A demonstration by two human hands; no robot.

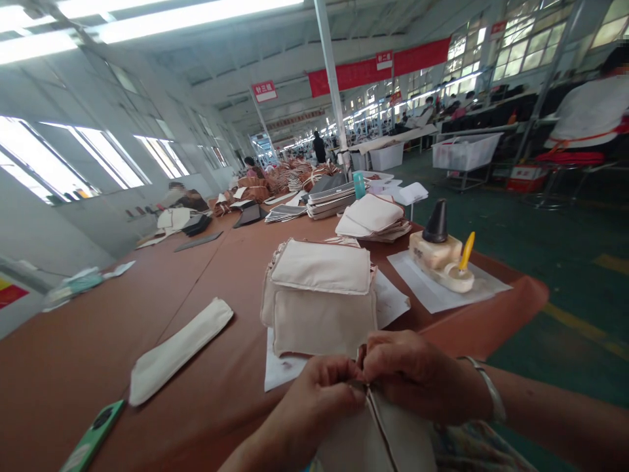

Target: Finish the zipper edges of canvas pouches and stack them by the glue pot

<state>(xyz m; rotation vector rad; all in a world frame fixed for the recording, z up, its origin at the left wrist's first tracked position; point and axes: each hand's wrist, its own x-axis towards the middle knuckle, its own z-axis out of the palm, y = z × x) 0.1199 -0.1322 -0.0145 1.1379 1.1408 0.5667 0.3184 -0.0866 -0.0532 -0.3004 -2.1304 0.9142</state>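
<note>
A cream fabric piece (351,439) with a dark-lined slit down its middle hangs from my hands at the table's near edge. My left hand (322,400) pinches it at the top end of the slit. Right against it, my right hand (413,370) is closed on the same end, fingertips touching those of the left. What exactly lies between the fingertips is too small to make out. Just beyond my hands, a stack of cream fabric pieces (322,269) with brown edging rests on white paper (275,367).
On the brown-covered table (230,367) lie a long cream strip (179,354) and a green box (95,436). At right, a glue container (437,246) with a yellow brush (468,250) sits on paper. More stacks (373,216) stand behind; a person (590,111) sits far right.
</note>
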